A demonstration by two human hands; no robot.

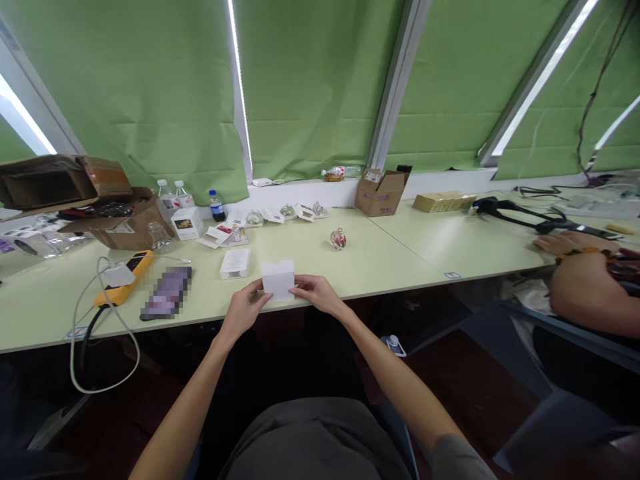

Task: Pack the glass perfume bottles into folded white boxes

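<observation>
A grey shirt (pixel 315 440) is filling the bottom of the view, with the person's bare forearms reaching up from it to the near edge of the counter (pixel 380 257). The left hand (pixel 244 310) and the right hand (pixel 315 293) are both partly closed and holding a white paper carton (pixel 278 280) between them, their fingers pressing in on its two sides. The carton is standing upright just at the counter's edge, its top edge notched. Just to its left, a small white box with a printed label (pixel 235 264) is lying flat. Farther left, a pixelated phone (pixel 167 292) is lying beside a yellow power strip (pixel 125 277), and a white cable (pixel 100 347) is looping down over the edge. Beyond the hands, a glass perfume bottle with red contents (pixel 339 238) is standing alone, well apart from a row of small glass bottles on paper cards (pixel 255 218). A cardboard box (pixel 381 193) is sitting against the windowsill, and gold boxes (pixel 443 202) are lying to its right. At the far right, a co-worker's hand (pixel 565 243) is resting on the counter near a black strap (pixel 520 215). Green blinds (pixel 320 80) are covering the windows behind.
</observation>
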